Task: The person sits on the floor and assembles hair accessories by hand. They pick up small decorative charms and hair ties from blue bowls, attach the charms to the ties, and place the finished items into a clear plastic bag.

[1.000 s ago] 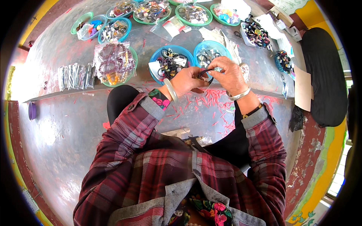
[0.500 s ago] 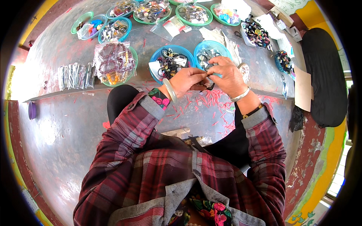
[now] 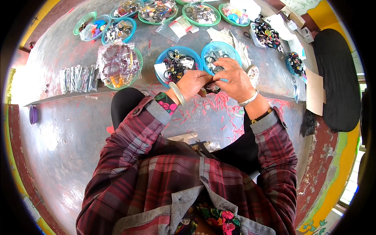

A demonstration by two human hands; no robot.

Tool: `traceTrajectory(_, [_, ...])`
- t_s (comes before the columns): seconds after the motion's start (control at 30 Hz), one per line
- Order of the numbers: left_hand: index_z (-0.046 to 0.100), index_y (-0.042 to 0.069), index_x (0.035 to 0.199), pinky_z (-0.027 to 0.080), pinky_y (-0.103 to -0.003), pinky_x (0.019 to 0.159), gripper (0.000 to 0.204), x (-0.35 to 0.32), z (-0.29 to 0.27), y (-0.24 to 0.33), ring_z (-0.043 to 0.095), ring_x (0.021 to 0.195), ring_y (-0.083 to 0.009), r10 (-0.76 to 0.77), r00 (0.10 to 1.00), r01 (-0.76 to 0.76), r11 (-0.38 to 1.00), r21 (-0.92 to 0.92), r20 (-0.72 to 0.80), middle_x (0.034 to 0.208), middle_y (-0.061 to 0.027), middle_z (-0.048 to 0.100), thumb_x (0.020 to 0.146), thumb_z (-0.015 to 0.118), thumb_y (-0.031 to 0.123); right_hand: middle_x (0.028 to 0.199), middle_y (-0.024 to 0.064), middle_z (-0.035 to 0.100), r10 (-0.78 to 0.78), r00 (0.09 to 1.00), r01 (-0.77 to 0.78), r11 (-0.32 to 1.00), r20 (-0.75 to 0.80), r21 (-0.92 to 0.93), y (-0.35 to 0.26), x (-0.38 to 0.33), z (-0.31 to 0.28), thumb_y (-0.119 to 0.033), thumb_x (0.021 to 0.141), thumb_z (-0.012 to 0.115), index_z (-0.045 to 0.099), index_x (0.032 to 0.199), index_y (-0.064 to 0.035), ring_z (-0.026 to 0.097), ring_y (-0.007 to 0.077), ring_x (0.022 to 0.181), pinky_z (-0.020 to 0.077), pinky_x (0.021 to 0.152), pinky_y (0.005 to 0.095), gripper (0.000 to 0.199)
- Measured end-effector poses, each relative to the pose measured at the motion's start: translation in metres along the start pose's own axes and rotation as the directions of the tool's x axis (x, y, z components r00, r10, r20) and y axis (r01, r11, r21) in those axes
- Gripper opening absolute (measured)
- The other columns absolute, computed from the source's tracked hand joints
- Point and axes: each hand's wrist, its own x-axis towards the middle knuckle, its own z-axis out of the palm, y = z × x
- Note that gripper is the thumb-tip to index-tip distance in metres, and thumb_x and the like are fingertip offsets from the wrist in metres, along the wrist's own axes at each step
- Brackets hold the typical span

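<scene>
- Piece in work: one small dark item [image 3: 213, 87], band-like, held between the hands just in front of the two nearer blue bowls; largely hidden by fingers, so its finish cannot be told.
- Progress: handling appears under way, the piece not yet set down.
- Near bowl, blue [image 3: 180, 48]: heaped with loose dark cords [image 3: 176, 71]; whether done or waiting, unclear.
- Second bowl, blue [image 3: 219, 44]: partly filled with similar small goods, beside the first.
- Already bagged, by appearance: beaded strings [image 3: 119, 64] and a row of slim packets [image 3: 79, 80], both left along the desk [image 3: 64, 47].
- Left hand [image 3: 191, 84]: fingers closed on the item, pointing rightward; wrist ringed by a pale bangle [image 3: 176, 94].
- Right hand [image 3: 237, 81]: thumb and fingers curled, pinching the item's other side.
- Forearms: both raised forward, converging at centre.
</scene>
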Motion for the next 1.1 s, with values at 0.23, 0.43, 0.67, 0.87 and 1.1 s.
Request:
traceTrajectory(0.23, [0.062, 0.0, 0.096, 0.047, -0.022, 0.048, 0.027, 0.001, 0.001, -0.005, 0.058, 0.063, -0.0119, 0.005, 0.999, -0.008, 0.997, -0.076, -0.036, 0.081, -0.0059, 0.062, 0.086, 0.049, 0.021, 0.11, 0.0175, 0.057, -0.027, 0.998, 0.027, 1.0, 0.055, -0.006, 0.003, -0.001, 0.01, -0.008, 0.064, 0.06, 0.068, 0.076, -0.0071, 0.048, 0.0352, 0.11, 0.0388, 0.093, 0.0419, 0.014])
traceTrajectory(0.43, [0.061, -0.001, 0.095, 0.049, -0.023, 0.05, 0.027, 0.001, -0.002, -0.005, 0.059, 0.067, -0.0119, 0.002, 1.0, -0.004, 0.995, -0.099, -0.017, 0.082, -0.0054, 0.061, 0.086, 0.049, 0.021, 0.11, 0.0168, 0.057, -0.023, 0.993, 0.016, 0.998, 0.112, 0.063, 0.009, -0.004, 0.018, -0.008, 0.067, 0.059, 0.067, 0.08, -0.0073, 0.048, 0.0347, 0.11, 0.0392, 0.093, 0.0408, 0.015])
traceTrajectory(0.67, [0.06, 0.0, 0.099, 0.05, -0.023, 0.052, 0.027, 0.002, -0.004, -0.003, 0.062, 0.077, -0.0126, -0.006, 0.998, -0.002, 0.992, -0.128, -0.064, 0.089, -0.0063, 0.062, 0.089, 0.047, 0.021, 0.11, 0.0164, 0.056, 0.035, 0.996, -0.043, 0.994, 0.08, 0.102, 0.008, -0.001, 0.004, -0.005, 0.07, 0.056, 0.066, 0.086, -0.0068, 0.048, 0.0343, 0.11, 0.0392, 0.093, 0.0396, 0.019])
traceTrajectory(0.87, [0.059, 0.0, 0.101, 0.05, -0.023, 0.053, 0.028, 0.004, -0.002, -0.007, 0.061, 0.078, -0.0124, 0.013, 0.998, -0.022, 0.99, -0.143, -0.06, 0.09, -0.0064, 0.062, 0.091, 0.045, 0.022, 0.113, 0.0148, 0.054, -0.019, 0.99, 0.019, 1.0, 0.143, -0.003, 0.011, -0.007, 0.01, -0.003, 0.068, 0.052, 0.065, 0.085, -0.0058, 0.046, 0.0332, 0.111, 0.0383, 0.094, 0.0392, 0.022])
traceTrajectory(1.1, [0.058, -0.001, 0.102, 0.051, -0.024, 0.053, 0.027, 0.006, -0.005, -0.015, 0.061, 0.076, -0.0136, 0.03, 0.998, -0.04, 0.983, -0.178, -0.061, 0.091, -0.0075, 0.062, 0.091, 0.046, 0.021, 0.115, 0.0166, 0.053, -0.019, 0.951, 0.005, 0.999, 0.308, 0.046, 0.011, -0.004, 0.013, -0.003, 0.066, 0.051, 0.064, 0.084, -0.0047, 0.045, 0.0352, 0.111, 0.0378, 0.094, 0.0398, 0.023])
